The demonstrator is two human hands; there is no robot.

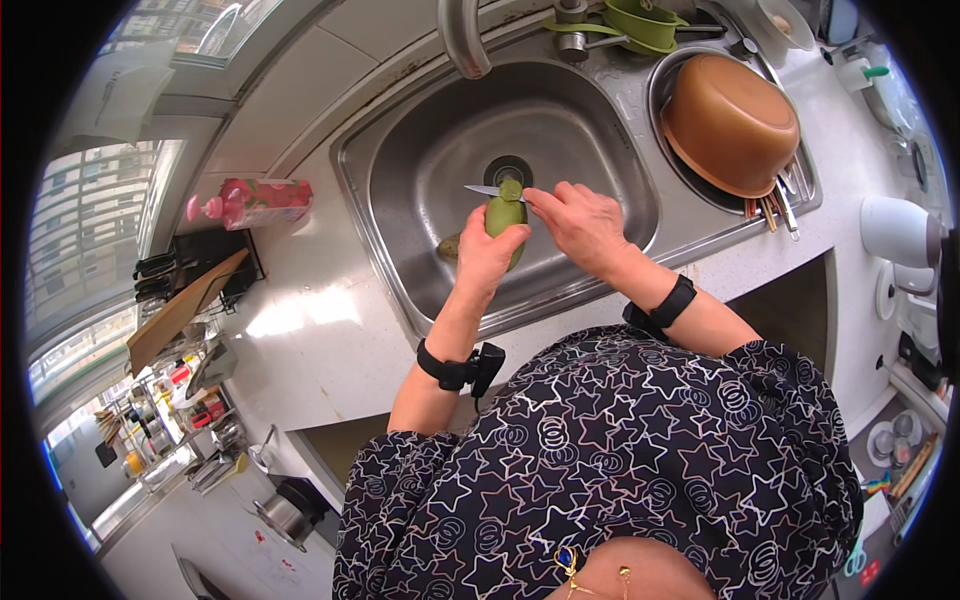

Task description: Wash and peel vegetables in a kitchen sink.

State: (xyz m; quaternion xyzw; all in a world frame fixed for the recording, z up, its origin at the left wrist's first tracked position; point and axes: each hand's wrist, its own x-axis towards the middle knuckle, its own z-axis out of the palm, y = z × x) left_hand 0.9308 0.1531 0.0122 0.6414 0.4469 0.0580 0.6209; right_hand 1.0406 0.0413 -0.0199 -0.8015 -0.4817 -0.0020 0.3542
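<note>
My left hand (481, 253) is wrapped around an oblong green fruit or vegetable (504, 216), held upright over the sink. In my right hand (583, 225) is a small knife (480, 190), its handle mostly hidden by my fingers. The knife's blade lies across the upper end of the green piece, where a rounded end slice (511, 187) sits at the blade; whether it is fully cut off I cannot tell. A second, duller green-brown piece (448, 246) rests on the sink floor, partly behind my left hand. Below is the stainless steel sink (585, 120) with its drain (498, 166).
A curved faucet (463, 37) overhangs the sink's back. To the right, a copper-coloured pot (731, 124) leans upside down in a metal basin (664, 75), near a green colander (641, 26). At left lie a pink pump bottle (259, 202), a knife block (157, 274) and a wooden board (187, 307).
</note>
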